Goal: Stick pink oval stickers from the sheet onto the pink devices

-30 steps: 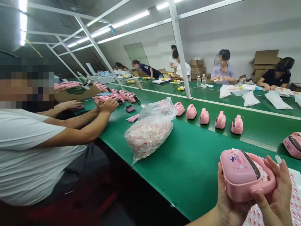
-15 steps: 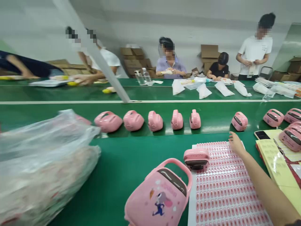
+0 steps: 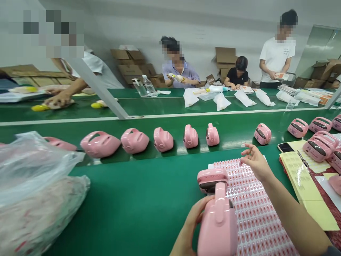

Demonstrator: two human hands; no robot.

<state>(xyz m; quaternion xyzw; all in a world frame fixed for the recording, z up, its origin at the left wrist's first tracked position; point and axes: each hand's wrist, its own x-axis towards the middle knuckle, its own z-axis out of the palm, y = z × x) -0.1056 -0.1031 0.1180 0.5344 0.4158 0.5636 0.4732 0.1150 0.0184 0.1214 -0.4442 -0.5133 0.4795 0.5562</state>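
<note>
At near edge of the green belt (image 3: 133,192), the left hand (image 3: 190,222) grasps a pink case (image 3: 220,227) with curled fingers, while the right hand (image 3: 255,161) is open, fingers released, just above a sticker sheet (image 3: 255,220).

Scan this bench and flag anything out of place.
A mobile phone lies at the far edge of the yellow sheets, next to the pink plastic cases. It looks odd as a personal item among the work pieces. Nothing else stands out.
</note>
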